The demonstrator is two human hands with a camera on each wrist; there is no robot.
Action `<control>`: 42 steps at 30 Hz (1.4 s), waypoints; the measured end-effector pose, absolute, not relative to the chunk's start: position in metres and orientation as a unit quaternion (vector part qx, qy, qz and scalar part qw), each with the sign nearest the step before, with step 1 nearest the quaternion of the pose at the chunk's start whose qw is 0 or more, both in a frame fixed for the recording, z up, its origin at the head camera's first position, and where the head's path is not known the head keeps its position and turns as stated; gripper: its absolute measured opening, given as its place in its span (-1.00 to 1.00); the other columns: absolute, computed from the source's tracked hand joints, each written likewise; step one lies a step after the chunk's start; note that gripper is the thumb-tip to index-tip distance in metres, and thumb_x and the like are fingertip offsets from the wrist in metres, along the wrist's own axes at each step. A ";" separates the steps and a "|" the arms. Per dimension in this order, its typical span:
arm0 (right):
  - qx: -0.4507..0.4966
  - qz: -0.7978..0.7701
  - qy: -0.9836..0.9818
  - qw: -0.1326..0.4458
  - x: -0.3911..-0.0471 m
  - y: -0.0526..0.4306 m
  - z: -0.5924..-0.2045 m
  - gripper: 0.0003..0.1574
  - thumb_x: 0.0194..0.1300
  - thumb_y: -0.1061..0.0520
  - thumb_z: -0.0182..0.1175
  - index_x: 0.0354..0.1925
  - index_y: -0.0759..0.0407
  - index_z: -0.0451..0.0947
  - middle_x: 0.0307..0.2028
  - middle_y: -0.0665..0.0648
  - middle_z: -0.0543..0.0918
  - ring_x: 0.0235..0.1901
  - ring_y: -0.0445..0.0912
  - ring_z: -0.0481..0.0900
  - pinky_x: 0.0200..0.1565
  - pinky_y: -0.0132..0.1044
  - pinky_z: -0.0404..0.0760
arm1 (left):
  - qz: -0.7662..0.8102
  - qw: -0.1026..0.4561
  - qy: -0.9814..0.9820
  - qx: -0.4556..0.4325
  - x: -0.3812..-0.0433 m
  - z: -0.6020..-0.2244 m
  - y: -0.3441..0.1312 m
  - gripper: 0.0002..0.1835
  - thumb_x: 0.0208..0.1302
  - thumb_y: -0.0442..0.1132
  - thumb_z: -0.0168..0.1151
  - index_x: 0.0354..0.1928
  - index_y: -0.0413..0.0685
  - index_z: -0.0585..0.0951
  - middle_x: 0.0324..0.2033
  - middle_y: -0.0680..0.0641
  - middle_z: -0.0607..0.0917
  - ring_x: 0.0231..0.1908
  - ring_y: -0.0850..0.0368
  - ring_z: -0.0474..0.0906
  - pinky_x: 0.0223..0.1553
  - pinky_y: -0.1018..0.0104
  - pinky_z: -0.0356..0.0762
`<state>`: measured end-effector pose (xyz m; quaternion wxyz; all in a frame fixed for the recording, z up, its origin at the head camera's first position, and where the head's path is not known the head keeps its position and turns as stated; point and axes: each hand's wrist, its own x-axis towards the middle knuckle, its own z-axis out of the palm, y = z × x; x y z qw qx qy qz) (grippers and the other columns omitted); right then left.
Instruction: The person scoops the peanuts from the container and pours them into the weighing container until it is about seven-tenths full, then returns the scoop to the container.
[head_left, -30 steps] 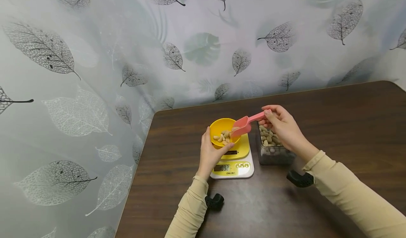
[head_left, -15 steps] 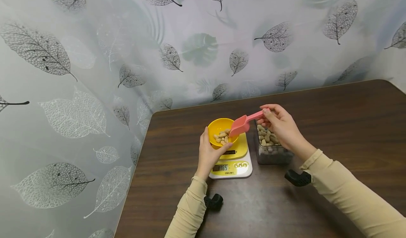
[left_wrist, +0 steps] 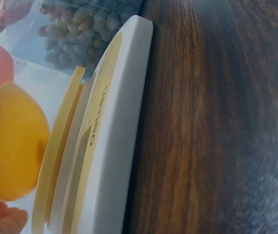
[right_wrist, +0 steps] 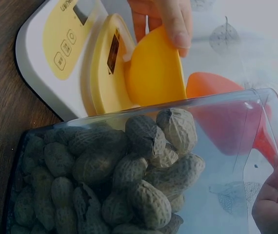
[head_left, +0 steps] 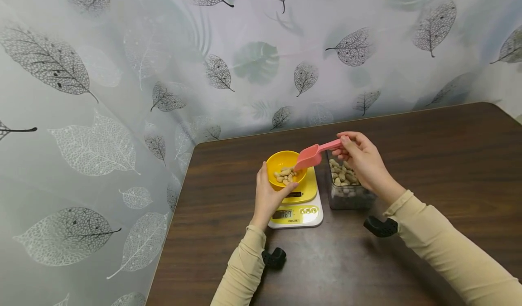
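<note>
My left hand (head_left: 270,198) holds a yellow bowl (head_left: 276,162) with thumb and fingers spread around its side. Several unshelled peanuts (head_left: 285,175) lie in the bowl, on a yellow-and-white kitchen scale (head_left: 308,192). A pink scoop (head_left: 309,157) hangs over the bowl's right rim, its handle pinched by my right hand (head_left: 364,163). From the right wrist view, the scoop (right_wrist: 227,117) shows through a clear box wall, its mouth at the rim of the bowl (right_wrist: 153,70). In the left wrist view the bowl (left_wrist: 14,141) is seen from its side, close to the scale's platform.
Right of the scale stands a clear plastic box (head_left: 351,201) of unshelled peanuts (head_left: 341,173), partly under my right hand. All this is on a dark brown wooden table (head_left: 212,206). A leaf-patterned covering (head_left: 257,63) rises behind the table's back edge.
Peanuts that were in the scoop have slid into the bowl. The scoop has lifted slightly, its mouth now at the bowl's right rim. The digits on the scale's display have changed.
</note>
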<state>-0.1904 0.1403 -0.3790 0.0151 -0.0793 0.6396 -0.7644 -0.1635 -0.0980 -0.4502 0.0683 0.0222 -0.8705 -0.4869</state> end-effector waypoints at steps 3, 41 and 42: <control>-0.075 -0.763 0.642 0.013 -0.190 0.141 -0.378 -0.49 0.36 -0.06 0.00 0.13 0.21 0.26 -0.26 -0.03 0.53 -0.31 -0.29 0.55 -0.24 -0.57 0.55 | -0.481 0.071 -0.874 0.010 -0.164 -0.451 -0.098 0.17 -0.08 0.24 0.37 0.47 -0.01 -0.06 0.43 -0.16 0.03 0.38 -0.15 0.12 0.34 -0.11 0.15; -0.122 -0.838 0.514 -0.141 -0.168 0.200 -0.350 -0.67 0.34 0.15 0.05 0.01 0.29 0.46 -0.37 0.06 0.61 -0.44 -0.19 0.59 -0.33 -0.48 0.55 | -0.456 0.039 -0.876 -0.155 -0.168 -0.393 -0.030 0.07 -0.03 0.21 0.36 0.45 0.35 -0.08 0.48 0.15 -0.18 0.46 0.01 -0.10 0.35 -0.09 0.14; -0.121 -0.837 0.515 -0.144 -0.168 0.203 -0.349 -0.67 0.34 0.16 0.06 0.02 0.29 0.47 -0.37 0.06 0.61 -0.44 -0.19 0.59 -0.33 -0.48 0.55 | -0.458 0.033 -0.874 -0.158 -0.167 -0.393 -0.027 0.06 -0.02 0.20 0.36 0.45 0.37 -0.08 0.48 0.15 -0.18 0.46 0.01 -0.10 0.34 -0.10 0.15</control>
